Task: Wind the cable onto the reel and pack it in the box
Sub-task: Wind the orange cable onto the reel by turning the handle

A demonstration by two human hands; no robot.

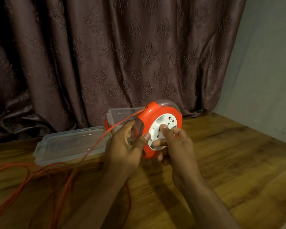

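A: Start at the fingers of the right hand: they're curled onto the white socket face of the reel, index tip pressed into the hub, as if ready to crank it.

B: And the left hand?

A: Wrapped round the clear housing at the reel's left edge, thumb hooked over the orange rim. It's gripping firmly, holding the reel up off the counter, face tilted toward the camera.

B: So where does the cable run?

A: Out of the slot at the reel's upper left, then down and away to the left, passing just past the left knuckles. Most of it lies in loose loops on the counter, well left of both hands. I'd say winding has barely begun.

B: And the box?

A: Open, just behind the left hand, near the curtain, with its lid lying flat beside it. Both forearms reach in from below, converging on the reel.
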